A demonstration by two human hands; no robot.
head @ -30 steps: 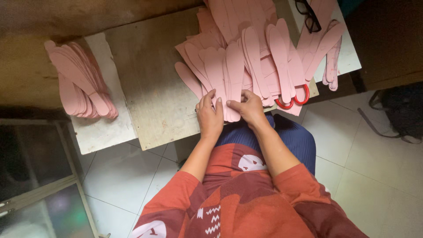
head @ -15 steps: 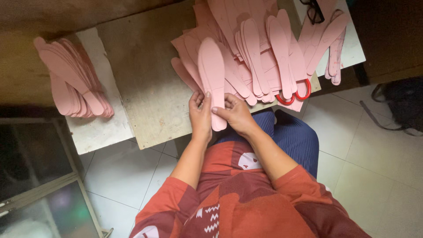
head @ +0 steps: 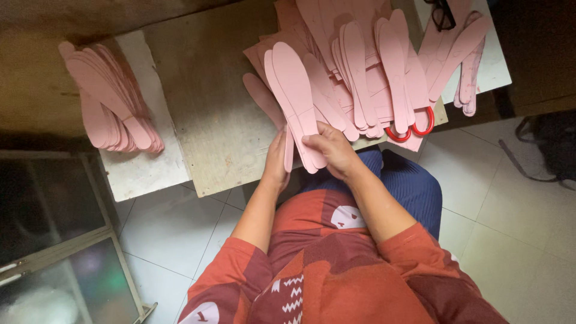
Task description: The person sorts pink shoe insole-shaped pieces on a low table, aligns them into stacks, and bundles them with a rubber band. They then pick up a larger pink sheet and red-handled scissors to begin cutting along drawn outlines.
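Hands meet at the near edge of the bare wooden board [head: 210, 108]. Right hand [head: 331, 150] is closed around the heel end of two or three flat pink foam insole cut-outs [head: 294, 90], raised over the loose pink heap [head: 366, 66]. Left hand [head: 277, 159], fingers straight, lies against their edge; its grip is apparently loose, partly hidden.

Running off the top edge: the pink insole pile [head: 360, 66] and black glasses [head: 443, 13]. Hiding under insoles: most of the red-handled scissors [head: 414, 127]. Blurring beyond recognition: the dark bag [head: 549, 150] at right.
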